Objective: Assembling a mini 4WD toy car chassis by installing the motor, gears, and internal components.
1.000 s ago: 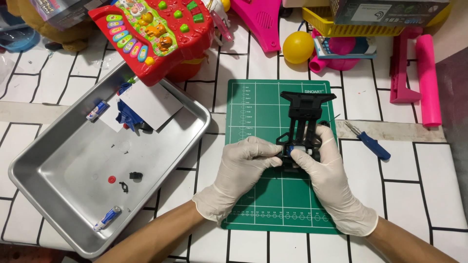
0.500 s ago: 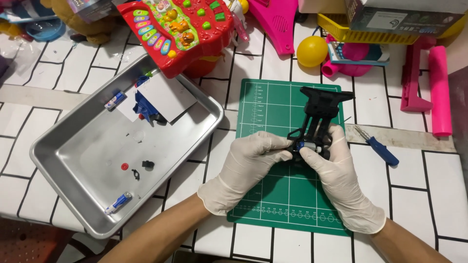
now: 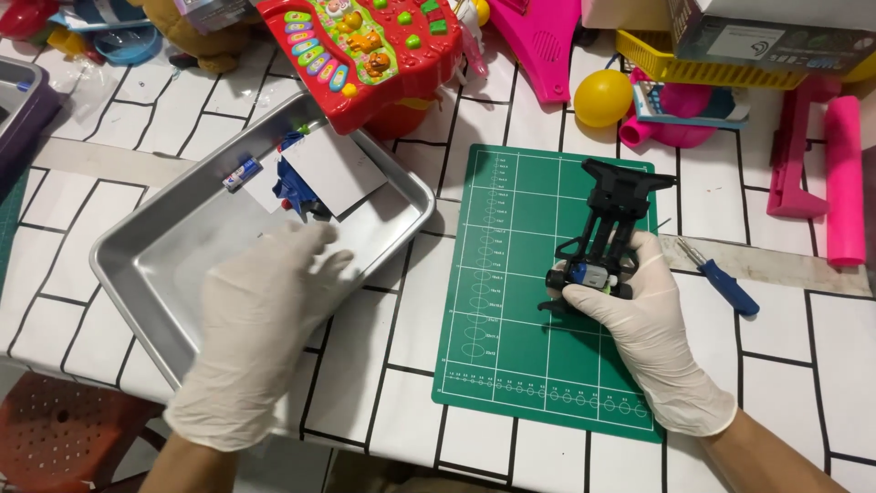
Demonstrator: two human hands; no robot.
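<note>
A black toy-car chassis (image 3: 610,219) lies on a green cutting mat (image 3: 511,347). My right hand (image 3: 650,333), in a white glove, grips the chassis at its near end, where a small motor shows. My left hand (image 3: 260,319), also gloved, hovers over the near right part of a metal tray (image 3: 164,265); its fingers are loosely spread and I see nothing in it. In the tray lie a white card (image 3: 333,169), a blue part (image 3: 292,187) and a small battery-like piece (image 3: 242,172). My left hand hides the tray's middle.
A blue-handled screwdriver (image 3: 721,278) lies right of the mat. At the back stand a red toy keyboard (image 3: 365,46), a yellow ball (image 3: 602,96), pink plastic toys (image 3: 839,173) and a yellow basket (image 3: 730,68). A red stool (image 3: 64,434) sits below the table's near left edge.
My left hand has let go of the chassis and moved left over the tray. My right hand still holds the chassis on the mat. The view has shifted right.
</note>
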